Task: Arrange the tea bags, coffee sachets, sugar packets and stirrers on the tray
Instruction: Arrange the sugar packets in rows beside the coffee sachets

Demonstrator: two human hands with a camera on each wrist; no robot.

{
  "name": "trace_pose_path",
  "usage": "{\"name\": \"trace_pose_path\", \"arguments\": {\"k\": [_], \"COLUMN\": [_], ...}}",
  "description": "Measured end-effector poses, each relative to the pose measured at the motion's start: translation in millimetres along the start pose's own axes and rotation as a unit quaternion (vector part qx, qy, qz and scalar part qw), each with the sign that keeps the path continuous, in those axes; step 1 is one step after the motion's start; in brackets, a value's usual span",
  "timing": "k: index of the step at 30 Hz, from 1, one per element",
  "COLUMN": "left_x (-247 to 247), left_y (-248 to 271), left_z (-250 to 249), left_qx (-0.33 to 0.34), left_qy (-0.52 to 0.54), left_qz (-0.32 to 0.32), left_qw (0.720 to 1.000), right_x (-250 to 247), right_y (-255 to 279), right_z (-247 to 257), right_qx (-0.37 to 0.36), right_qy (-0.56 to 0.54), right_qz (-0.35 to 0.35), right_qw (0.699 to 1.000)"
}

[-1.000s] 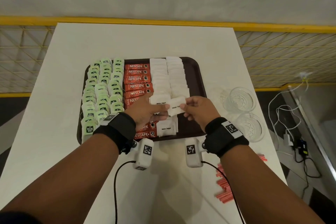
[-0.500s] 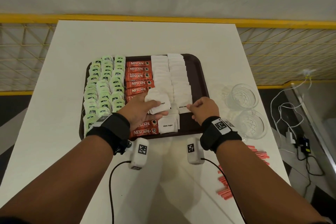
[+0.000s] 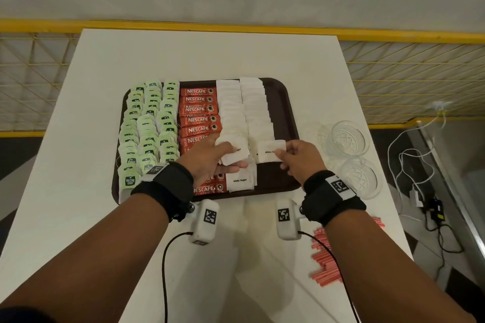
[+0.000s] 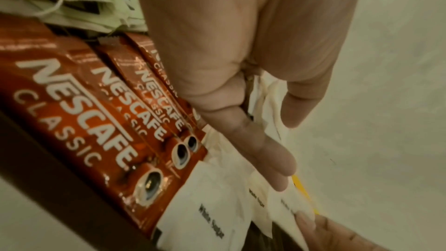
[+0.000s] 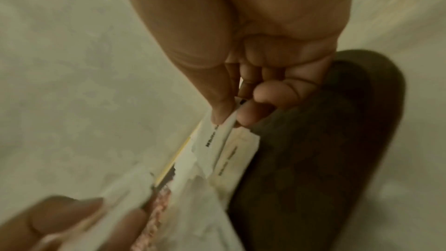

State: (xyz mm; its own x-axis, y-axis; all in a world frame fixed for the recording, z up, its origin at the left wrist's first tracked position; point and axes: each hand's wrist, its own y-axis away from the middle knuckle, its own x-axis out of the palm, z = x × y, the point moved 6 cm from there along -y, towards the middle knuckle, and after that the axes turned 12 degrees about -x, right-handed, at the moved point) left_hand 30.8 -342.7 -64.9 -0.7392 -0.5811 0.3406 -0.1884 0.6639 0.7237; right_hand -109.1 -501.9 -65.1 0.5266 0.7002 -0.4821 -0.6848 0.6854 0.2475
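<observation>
Your right hand (image 3: 299, 162) pinches one sugar packet (image 3: 270, 151) above the tray's (image 3: 291, 113) bare near-right corner, lifted since half a second ago. Your left hand (image 3: 210, 160) grips a sugar stack (image 3: 235, 153). The stirrers (image 3: 324, 257) lie on the table, near right.

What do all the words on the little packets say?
"NESCAFE CLASSIC": red coffee sachets.
"White Sugar": white sugar packet on the tray.
"McCoy teas", roughly; small: green tea bag.
"White S…": packet pinched by the right hand; rest hidden.
</observation>
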Motion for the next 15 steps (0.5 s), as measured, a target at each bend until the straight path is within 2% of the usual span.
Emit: {"name": "trace_pose_path", "arguments": {"k": [6,10,13,15], "left_x": [-7,-5,-3,1], "left_y": [2,3,2,1], "left_z": [4,6,6,7], "left_qx": [-0.009,-0.002,-0.002,-0.001], "left_qy": [0.017,-0.016,-0.030,-0.045], "left_qz": [-0.007,-0.013,-0.017,-0.010], "left_qw": [1.000,1.000,0.999,0.999], "right_x": [11,13,6,6], "right_y": [-7,-8,-3,0], "right_z": [-11,-13,-4,5], "right_qx": [0.002,0.009,-0.011,-0.020], "right_qy": [0.109,0.168,0.175,0.131], "right_qz": [0.011,-0.003,-0.049,-0.043], "right_qw": [0.994,0.986,0.983,0.990]}}
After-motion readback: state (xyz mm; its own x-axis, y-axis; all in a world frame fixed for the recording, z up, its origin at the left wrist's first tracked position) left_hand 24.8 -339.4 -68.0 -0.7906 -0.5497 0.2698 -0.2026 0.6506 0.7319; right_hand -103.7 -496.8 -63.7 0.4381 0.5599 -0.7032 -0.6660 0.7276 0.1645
